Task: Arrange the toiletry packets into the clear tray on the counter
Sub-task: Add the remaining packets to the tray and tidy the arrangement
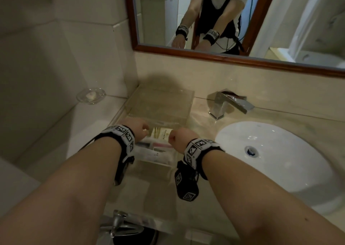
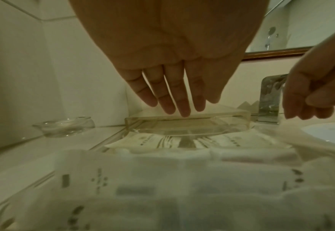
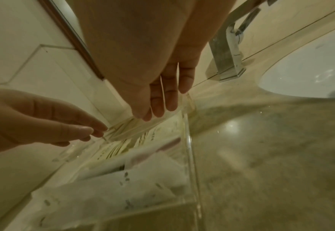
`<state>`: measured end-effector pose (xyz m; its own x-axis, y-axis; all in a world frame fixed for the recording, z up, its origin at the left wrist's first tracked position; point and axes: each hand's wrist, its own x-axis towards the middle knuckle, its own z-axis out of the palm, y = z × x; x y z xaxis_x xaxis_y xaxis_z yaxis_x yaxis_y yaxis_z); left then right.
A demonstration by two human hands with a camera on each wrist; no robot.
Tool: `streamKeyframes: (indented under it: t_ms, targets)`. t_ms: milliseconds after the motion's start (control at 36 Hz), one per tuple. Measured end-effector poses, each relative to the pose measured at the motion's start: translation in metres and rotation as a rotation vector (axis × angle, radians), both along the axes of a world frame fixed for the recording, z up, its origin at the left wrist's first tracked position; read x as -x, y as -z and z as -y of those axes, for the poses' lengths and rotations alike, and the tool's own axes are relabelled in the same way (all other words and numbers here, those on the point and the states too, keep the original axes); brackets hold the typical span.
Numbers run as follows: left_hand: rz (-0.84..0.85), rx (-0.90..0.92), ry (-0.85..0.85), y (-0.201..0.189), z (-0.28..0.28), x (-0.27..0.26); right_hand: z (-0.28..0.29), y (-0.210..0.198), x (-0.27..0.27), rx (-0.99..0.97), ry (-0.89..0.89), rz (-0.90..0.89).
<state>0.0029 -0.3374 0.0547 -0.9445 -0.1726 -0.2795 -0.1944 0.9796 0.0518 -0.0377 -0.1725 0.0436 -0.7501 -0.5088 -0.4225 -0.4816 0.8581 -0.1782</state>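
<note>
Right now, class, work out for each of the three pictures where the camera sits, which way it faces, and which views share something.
Head: worn above, facing down at the tray, packets and sink; both forearms and hands show.
Left wrist: under the left hand, facing along its straight fingers to the tray; the right hand shows too.
Right wrist: under the right hand, facing the tray wall; the left hand shows too.
All three share the tap.

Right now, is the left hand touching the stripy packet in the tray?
Cannot tell. In the right wrist view the left hand has its fingertips at the edge of the stripy packet, but blur hides any gap. In the left wrist view it hovers above the clear tray.
</note>
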Motion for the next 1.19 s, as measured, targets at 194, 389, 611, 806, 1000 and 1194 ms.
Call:
streamKeyframes:
  t_ms: [194, 389, 611, 806, 1000, 1194]
  targets:
    - [-0.067, -0.108, -0.008, -0.016, -0.034, 0.012, -0.033, -0.018, 0.008, 0.158, 0.09, -0.113]
    - [-0.12, -0.317, -0.081, -0.028, -0.083, 0.03, -0.091, -0.039, 0.022, 0.266, 0.172, -0.176]
    - [-0.183, -0.505, -0.079, -0.032, -0.185, 0.051, -0.198, -0.048, 0.032, 0.508, 0.364, -0.146]
    - [-0.24, -0.591, 0.038, -0.036, -0.288, 0.061, -0.31, -0.046, 0.022, 0.68, 0.684, -0.117]
    - [-0.205, -0.538, 0.179, -0.017, -0.4, 0.062, -0.425, -0.012, 0.001, 0.636, 0.967, -0.095]
    - [-0.13, -0.47, 0.29, 0.008, -0.495, 0.067, -0.52, 0.021, -0.015, 0.437, 1.162, -0.112]
